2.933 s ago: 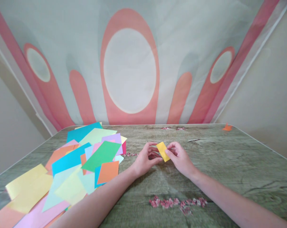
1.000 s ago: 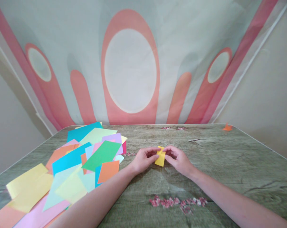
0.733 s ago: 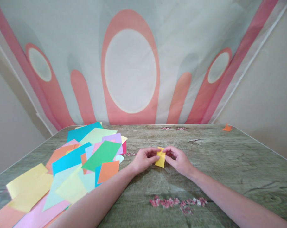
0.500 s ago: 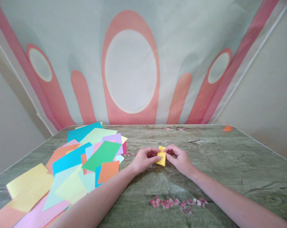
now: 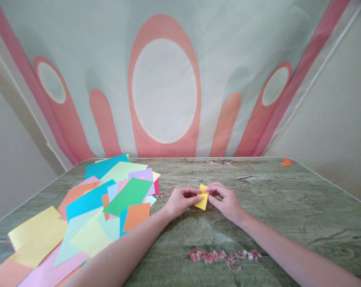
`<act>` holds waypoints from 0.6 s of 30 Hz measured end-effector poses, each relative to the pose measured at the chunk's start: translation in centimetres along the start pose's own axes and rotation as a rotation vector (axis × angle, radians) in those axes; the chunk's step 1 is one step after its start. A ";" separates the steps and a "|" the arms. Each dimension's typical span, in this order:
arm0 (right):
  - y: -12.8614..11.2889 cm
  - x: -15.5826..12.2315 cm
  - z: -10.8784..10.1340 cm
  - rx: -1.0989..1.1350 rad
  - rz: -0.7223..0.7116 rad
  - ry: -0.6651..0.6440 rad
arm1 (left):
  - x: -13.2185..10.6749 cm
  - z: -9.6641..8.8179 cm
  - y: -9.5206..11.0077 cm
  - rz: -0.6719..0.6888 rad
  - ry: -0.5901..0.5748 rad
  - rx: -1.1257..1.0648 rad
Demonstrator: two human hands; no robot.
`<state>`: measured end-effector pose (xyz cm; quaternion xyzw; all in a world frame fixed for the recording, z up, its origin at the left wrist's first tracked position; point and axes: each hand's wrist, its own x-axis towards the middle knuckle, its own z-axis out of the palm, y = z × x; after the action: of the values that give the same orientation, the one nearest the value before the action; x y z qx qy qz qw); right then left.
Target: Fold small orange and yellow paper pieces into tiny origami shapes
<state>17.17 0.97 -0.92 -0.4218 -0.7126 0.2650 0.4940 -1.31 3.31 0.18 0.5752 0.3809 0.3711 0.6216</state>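
Observation:
A small folded piece of yellow paper is held between my two hands, just above or on the table; I cannot tell which. My left hand pinches its left edge, with the thumb across the front. From the right, my right hand grips the upper right edge between thumb and fingers. The paper leans a little, its top to the right. Fingertips hide parts of both edges.
Loose coloured paper sheets overlap across the table's left side, partly under my left forearm. A small orange folded paper figure stands at the far right corner. The wood-patterned table meets a printed backdrop behind.
The yellow paper has tilted, its lower end shifting slightly left. Both hands keep their grip and have barely moved.

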 end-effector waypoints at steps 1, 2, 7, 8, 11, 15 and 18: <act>0.0 0.0 0.0 0.004 0.002 0.000 | 0.0 0.0 0.0 0.007 -0.002 -0.007; -0.1 0.0 0.0 0.007 0.006 0.002 | 0.0 0.0 0.0 0.017 -0.006 -0.020; -0.6 -0.1 -0.1 0.014 0.030 0.023 | 0.0 0.2 0.1 0.045 -0.026 -0.082; -0.6 -0.1 -0.1 0.012 0.032 0.024 | 0.0 0.2 0.1 0.039 -0.023 -0.082; -0.6 -0.1 -0.1 0.007 0.024 0.028 | 0.0 0.1 0.1 0.019 -0.012 -0.067; -0.5 -0.1 0.0 -0.002 0.018 0.033 | 0.1 0.0 -0.2 0.014 -0.025 -0.046; -0.6 -0.2 0.1 -0.009 0.017 0.031 | 0.2 -0.2 -0.5 0.051 -0.036 -0.012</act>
<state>16.95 0.50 -0.60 -0.4340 -0.7025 0.2595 0.5008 -1.36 3.55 -0.39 0.5876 0.3525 0.3787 0.6221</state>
